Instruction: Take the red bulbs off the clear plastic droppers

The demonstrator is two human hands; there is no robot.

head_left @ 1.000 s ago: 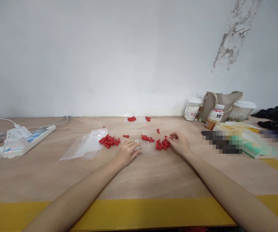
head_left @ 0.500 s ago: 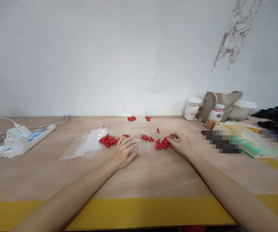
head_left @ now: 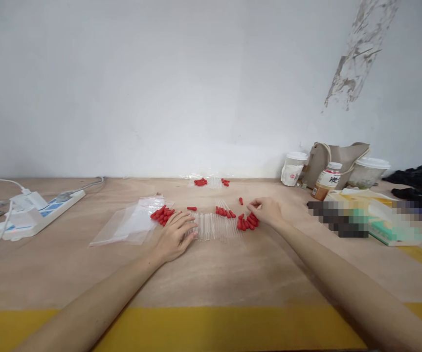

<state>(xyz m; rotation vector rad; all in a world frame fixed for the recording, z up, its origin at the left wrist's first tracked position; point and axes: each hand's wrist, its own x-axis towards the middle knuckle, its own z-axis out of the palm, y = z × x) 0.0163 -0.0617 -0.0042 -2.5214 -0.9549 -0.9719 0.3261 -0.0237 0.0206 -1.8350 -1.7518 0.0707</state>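
Note:
My left hand (head_left: 174,237) lies flat on the wooden table, fingers spread and touching the left end of a row of clear plastic tubes (head_left: 216,227). My right hand (head_left: 267,210) is curled in a pinch over a pile of small red caps (head_left: 248,221) at the right end of the tubes; what its fingertips hold is too small to name. Another pile of red caps (head_left: 161,215) lies just beyond my left hand. A few tubes with red caps (head_left: 224,211) lie behind the row. One loose red cap (head_left: 240,200) sits further back.
Clear zip bags (head_left: 128,222) lie left of the caps. A white power strip (head_left: 31,212) with cables is at far left. More red caps (head_left: 200,182) lie near the wall. Cups, a bottle (head_left: 326,181), a beige bag and boxes stand at right. Yellow tape edges the table front.
My left hand has slid left and toward me along the tubes. My right hand has lifted slightly back over the right pile. The camera view has dipped a little.

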